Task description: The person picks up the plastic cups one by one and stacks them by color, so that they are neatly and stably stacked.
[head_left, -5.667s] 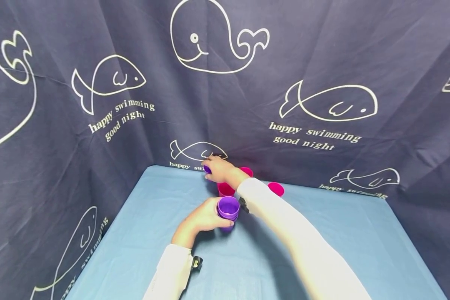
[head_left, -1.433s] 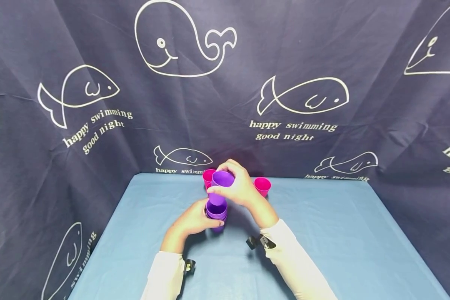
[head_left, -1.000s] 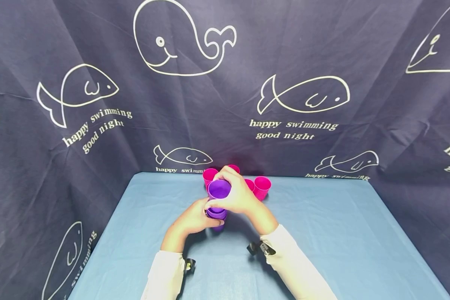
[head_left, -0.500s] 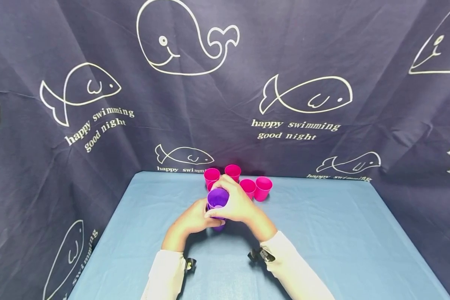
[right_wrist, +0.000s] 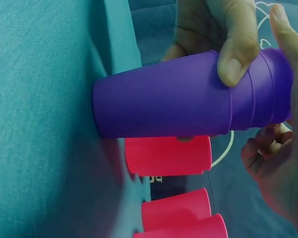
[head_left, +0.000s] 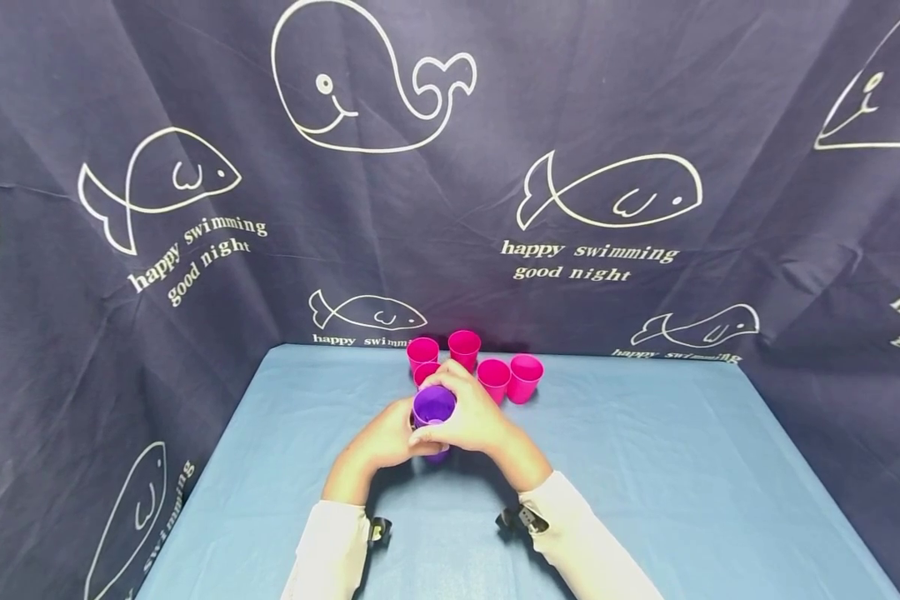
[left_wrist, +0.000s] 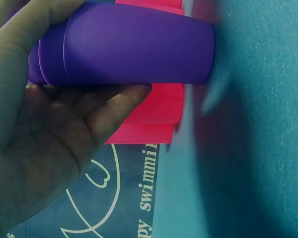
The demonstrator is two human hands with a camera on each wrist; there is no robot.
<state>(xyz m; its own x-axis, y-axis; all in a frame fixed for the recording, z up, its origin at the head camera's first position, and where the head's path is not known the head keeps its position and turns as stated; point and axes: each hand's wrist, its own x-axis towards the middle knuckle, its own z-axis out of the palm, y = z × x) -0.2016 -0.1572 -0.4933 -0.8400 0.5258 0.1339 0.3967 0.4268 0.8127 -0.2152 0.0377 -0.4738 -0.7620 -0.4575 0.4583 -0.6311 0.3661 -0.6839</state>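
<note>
A stack of nested purple cups [head_left: 433, 406] stands upright on the blue cloth, rims up, close to the front of the pink cups. My left hand [head_left: 386, 435] grips the stack from the left, its thumb wrapped across the near side. From the right, my right hand [head_left: 476, 417] holds the uppermost cup by its rim end, which sits down inside the stack. The right wrist view shows several stacked rims [right_wrist: 253, 94] between the two hands. In the left wrist view the lowest purple cup [left_wrist: 139, 47] has its base at the cloth.
Several pink cups stand upright just behind the stack, among them one at the back [head_left: 464, 348], one at the left [head_left: 423, 353] and one at the right [head_left: 525, 377]. A dark curtain [head_left: 420, 217] with fish drawings hangs behind the blue-covered table [head_left: 645, 467].
My right hand has brought a purple cup from the back left to above the stack and lowered it in. My left hand has kept its grip on the stack.
</note>
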